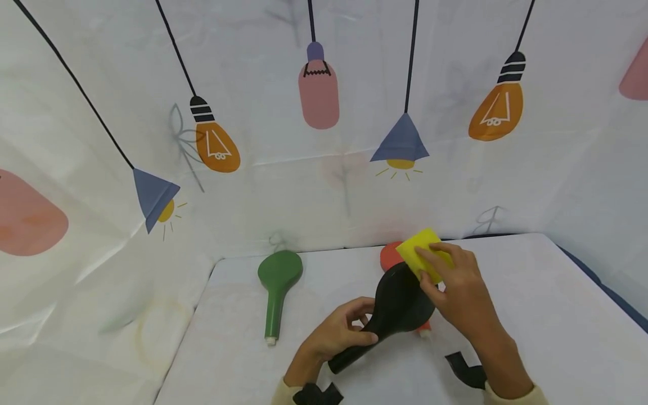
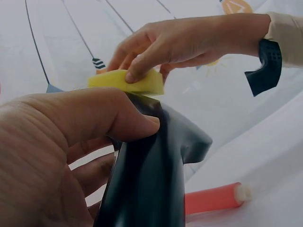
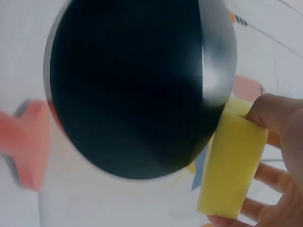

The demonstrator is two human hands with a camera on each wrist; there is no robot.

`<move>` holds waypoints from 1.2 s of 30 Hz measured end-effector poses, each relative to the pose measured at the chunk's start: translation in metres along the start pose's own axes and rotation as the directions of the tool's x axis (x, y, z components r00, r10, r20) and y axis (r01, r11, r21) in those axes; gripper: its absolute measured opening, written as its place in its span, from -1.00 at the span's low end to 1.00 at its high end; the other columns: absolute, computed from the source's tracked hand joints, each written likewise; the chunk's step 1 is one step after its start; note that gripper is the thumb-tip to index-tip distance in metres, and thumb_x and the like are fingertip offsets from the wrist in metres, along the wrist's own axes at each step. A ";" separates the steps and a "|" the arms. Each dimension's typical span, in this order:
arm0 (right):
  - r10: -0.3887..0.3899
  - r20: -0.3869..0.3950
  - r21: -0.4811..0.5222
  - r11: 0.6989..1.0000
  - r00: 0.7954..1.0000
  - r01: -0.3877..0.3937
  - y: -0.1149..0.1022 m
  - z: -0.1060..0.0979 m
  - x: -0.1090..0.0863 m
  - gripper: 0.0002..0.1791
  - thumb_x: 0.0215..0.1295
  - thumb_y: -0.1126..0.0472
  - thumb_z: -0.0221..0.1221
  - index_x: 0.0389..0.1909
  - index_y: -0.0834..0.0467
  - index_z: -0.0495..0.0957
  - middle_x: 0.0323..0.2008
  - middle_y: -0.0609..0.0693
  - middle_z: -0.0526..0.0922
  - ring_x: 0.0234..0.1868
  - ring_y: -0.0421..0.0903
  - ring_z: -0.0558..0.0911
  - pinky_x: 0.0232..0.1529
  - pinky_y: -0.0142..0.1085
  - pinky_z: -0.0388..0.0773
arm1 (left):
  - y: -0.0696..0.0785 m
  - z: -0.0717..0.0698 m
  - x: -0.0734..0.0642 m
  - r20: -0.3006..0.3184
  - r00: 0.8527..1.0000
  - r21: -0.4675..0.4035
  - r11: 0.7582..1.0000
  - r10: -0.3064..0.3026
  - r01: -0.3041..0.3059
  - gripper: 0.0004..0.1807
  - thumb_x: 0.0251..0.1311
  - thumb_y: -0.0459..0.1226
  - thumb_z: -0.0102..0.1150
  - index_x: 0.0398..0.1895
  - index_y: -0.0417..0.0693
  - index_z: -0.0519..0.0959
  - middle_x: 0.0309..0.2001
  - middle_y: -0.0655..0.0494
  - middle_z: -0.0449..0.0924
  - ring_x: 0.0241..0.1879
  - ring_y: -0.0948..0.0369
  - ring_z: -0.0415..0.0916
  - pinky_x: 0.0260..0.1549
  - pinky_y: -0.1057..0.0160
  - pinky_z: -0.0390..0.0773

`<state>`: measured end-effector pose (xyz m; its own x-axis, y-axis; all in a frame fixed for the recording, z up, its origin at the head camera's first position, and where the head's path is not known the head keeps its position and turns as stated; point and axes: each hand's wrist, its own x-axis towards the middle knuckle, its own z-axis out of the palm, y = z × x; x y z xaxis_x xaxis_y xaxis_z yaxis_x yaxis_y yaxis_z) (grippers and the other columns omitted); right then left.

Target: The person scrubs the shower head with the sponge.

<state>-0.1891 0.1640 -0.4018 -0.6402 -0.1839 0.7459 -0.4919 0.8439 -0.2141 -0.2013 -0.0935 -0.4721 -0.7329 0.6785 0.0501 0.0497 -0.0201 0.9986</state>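
My left hand (image 1: 340, 331) grips the handle of a black shower head (image 1: 402, 301), with the thumb across it. The shower head is raised and tilted above the table, its round head toward the upper right. My right hand (image 1: 463, 289) pinches a yellow sponge (image 1: 424, 252) between thumb and fingers. In the right wrist view, the sponge (image 3: 232, 165) meets the edge of the black round head (image 3: 137, 94). Behind the black one lies a red shower head (image 1: 391, 255), partly hidden. Its handle (image 2: 213, 198) shows in the left wrist view.
A green shower head (image 1: 280, 275) lies on the white table (image 1: 228, 360) to the left, its whitish end toward me. A white sheet (image 1: 283, 185) printed with hanging lamps and bulbs stands behind the table and along its left side. Black straps circle both wrists.
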 end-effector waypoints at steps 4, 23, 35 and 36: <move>0.065 -0.005 0.008 0.998 0.998 -0.065 0.003 -0.002 -0.002 -0.42 0.01 0.38 0.37 0.15 0.12 0.59 0.08 0.27 0.52 0.01 0.25 0.42 -0.27 0.14 0.69 | -0.001 0.000 0.000 0.008 1.000 0.022 1.000 0.008 -0.008 -0.43 0.16 -0.39 0.28 0.29 -0.08 0.46 0.18 -0.15 0.55 -0.20 0.29 0.44 -0.30 0.40 0.59; -0.074 0.025 0.093 0.993 0.997 0.071 -0.030 0.008 -0.002 -0.43 -0.01 0.32 0.33 0.14 0.11 0.59 0.09 0.21 0.51 0.05 0.18 0.41 -0.22 0.00 0.71 | 0.001 -0.005 -0.001 -0.035 0.999 0.028 0.999 0.019 -0.018 -0.44 0.15 -0.37 0.29 0.28 -0.08 0.49 0.18 -0.17 0.57 -0.22 0.29 0.43 -0.28 0.39 0.54; -0.336 0.150 0.202 0.931 0.930 0.304 -0.057 0.023 -0.010 -0.42 -0.08 0.27 0.40 0.07 -0.08 0.63 0.07 -0.03 0.56 0.07 -0.03 0.45 -0.09 -0.14 0.67 | -0.002 -0.004 -0.001 -0.145 0.989 -0.219 0.976 -0.021 -0.012 -0.44 0.18 -0.42 0.22 0.29 -0.20 0.39 -0.03 0.15 0.56 -0.09 0.21 0.47 -0.01 0.24 0.53; -0.350 0.154 0.211 0.925 0.924 0.315 -0.058 0.023 -0.011 -0.43 -0.08 0.28 0.39 0.07 -0.09 0.63 0.07 -0.04 0.56 0.08 -0.04 0.45 -0.08 -0.15 0.67 | -0.002 -0.004 -0.001 -0.152 0.988 -0.241 0.970 -0.016 -0.021 -0.44 0.18 -0.43 0.22 0.29 -0.19 0.39 -0.03 0.16 0.56 -0.08 0.21 0.48 0.01 0.24 0.53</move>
<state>-0.1671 0.1049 -0.4122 -0.5106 -0.5425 0.6671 -0.7813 0.6167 -0.0964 -0.2033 -0.0977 -0.4742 -0.8281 0.5594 0.0365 -0.0998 -0.2112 0.9723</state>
